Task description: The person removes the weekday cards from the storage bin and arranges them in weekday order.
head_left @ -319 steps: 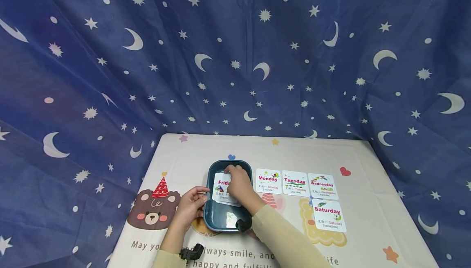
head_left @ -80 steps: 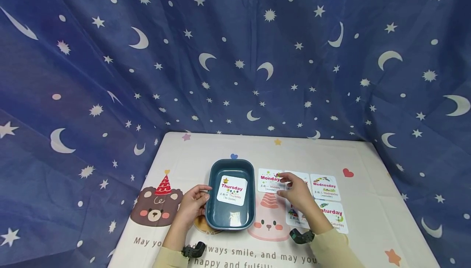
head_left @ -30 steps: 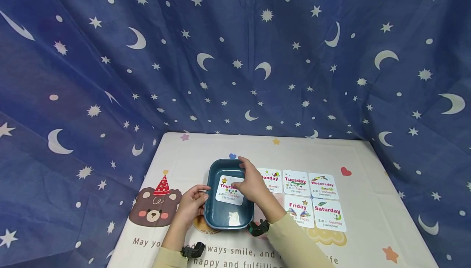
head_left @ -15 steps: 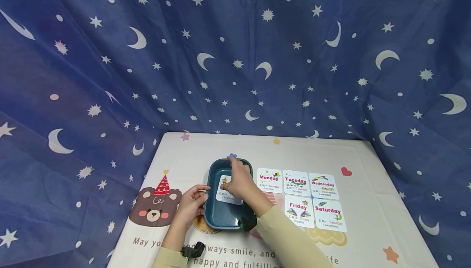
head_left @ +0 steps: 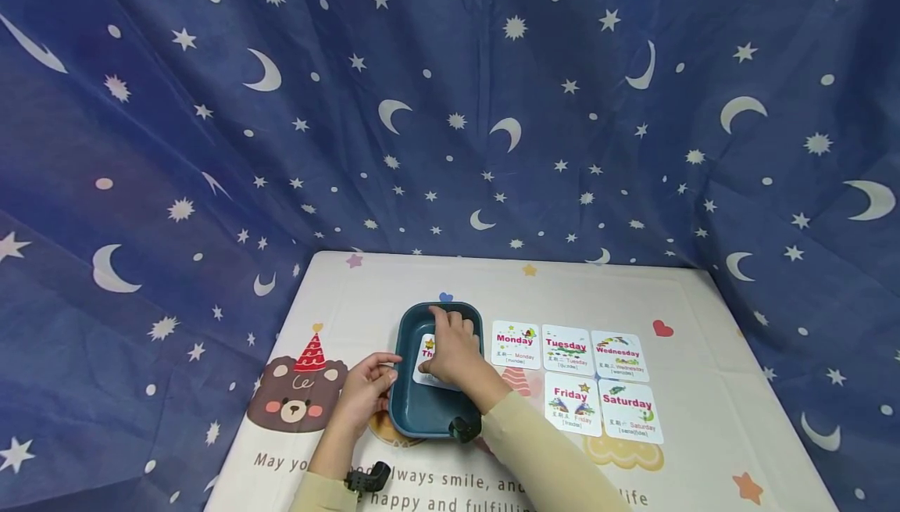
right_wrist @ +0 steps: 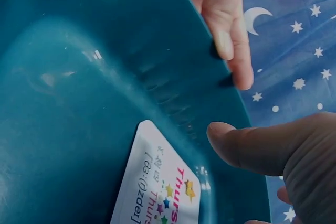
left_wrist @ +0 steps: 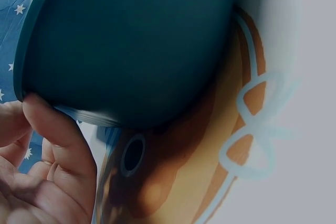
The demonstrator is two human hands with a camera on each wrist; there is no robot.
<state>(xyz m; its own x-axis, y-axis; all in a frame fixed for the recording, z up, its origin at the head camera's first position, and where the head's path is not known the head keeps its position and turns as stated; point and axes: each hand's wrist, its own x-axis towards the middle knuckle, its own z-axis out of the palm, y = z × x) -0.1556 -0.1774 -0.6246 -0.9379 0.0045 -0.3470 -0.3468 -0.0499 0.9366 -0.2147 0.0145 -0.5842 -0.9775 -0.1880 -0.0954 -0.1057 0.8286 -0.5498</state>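
A dark teal tray point(head_left: 422, 415) stands on the table, with a white Thursday card point(head_left: 426, 348) lying in it. At the tray's left rim my left hand point(head_left: 362, 392) pinches the edge, thumb and fingers on either side, as the right wrist view also shows. My right hand point(head_left: 458, 354) reaches into the tray over the card, hiding its right part. Its thumb point(right_wrist: 247, 148) is stretched out above the tray and apart from the card in the right wrist view; the other fingers are mostly out of that frame. Whether they touch the card is hidden.
Right of the tray lie the Monday point(head_left: 516, 345), Tuesday point(head_left: 566, 351) and Wednesday point(head_left: 619, 356) cards in a row. Below them are the Friday point(head_left: 573, 405) and Saturday point(head_left: 630, 413) cards. A printed cloth covers the table point(head_left: 436, 273); a blue star curtain point(head_left: 450, 184) hangs behind.
Friday's card went from the tray to the lower row, left of Saturday. My right hand then came back leftward over the Thursday card. The left hand stayed at the rim.
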